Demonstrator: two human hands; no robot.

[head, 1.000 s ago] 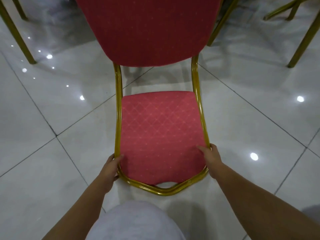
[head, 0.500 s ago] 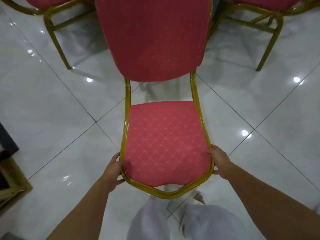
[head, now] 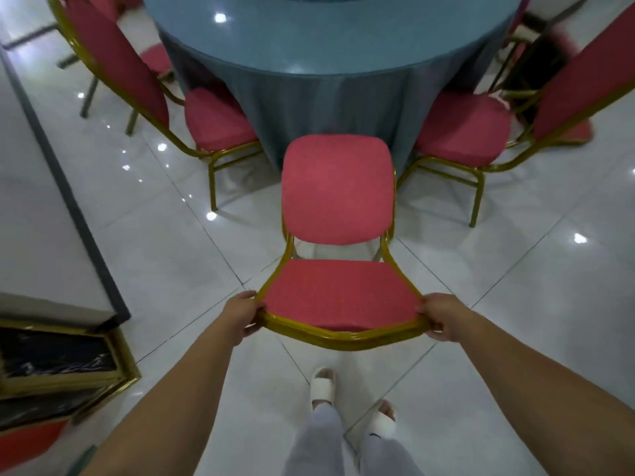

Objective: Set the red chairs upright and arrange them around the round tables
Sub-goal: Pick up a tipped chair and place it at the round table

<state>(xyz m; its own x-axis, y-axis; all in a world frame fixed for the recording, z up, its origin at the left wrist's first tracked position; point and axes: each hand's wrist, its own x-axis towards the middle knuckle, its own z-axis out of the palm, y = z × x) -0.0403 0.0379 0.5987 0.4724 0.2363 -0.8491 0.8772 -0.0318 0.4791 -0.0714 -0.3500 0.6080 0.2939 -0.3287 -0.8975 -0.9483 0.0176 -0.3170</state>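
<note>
In the head view, a red padded chair with a gold frame [head: 336,190] stands upright in front of me, its seat pointing at the round table with the blue-grey cloth [head: 326,46]. My left hand [head: 242,316] grips the left top corner of its backrest frame. My right hand [head: 441,319] grips the right top corner. The chair sits in the gap between two other upright red chairs, one on the left [head: 220,118] and one on the right [head: 460,128]. Its legs are mostly hidden under the seat.
A white wall base with a dark strip [head: 79,214] runs along the left. A gold-framed stack [head: 62,369] lies at the lower left on the glossy white tile floor. More red chairs show at the far left and far right. My feet in white slippers [head: 323,383] are behind the chair.
The chair went from tilted steeply towards me to upright, and now stands close to the table, which has come into view. Both hands kept their grip on the backrest frame.
</note>
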